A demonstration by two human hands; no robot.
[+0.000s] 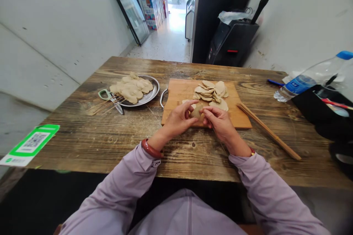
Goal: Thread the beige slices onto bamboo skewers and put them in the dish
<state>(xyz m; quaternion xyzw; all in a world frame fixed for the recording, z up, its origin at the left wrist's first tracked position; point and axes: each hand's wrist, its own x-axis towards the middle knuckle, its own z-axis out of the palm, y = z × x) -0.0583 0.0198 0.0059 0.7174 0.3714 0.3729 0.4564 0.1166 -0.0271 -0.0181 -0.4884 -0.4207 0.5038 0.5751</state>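
Above the near edge of a wooden cutting board (179, 95), my left hand (180, 116) grips a thin, pale beige slice (196, 112) between thumb and fingers. My right hand (217, 120) pinches a thin skewer (218, 140) at the slice's right side; whether its tip is inside the slice cannot be made out. A pile of similar slices (211, 91) lies on the board just beyond my hands. To the left, a round metal plate (154, 87) bears skewered slices (131, 87), their sticks pointing toward the near left.
Scissors (114, 101) with a pale green handle lie against the plate. A bundle of skewers (270, 131) rests right of the board. Farther right are a water bottle (299, 82), a blue pen (275, 82) and a black holder (311, 104). A green QR-code card (31, 145) lies at left.
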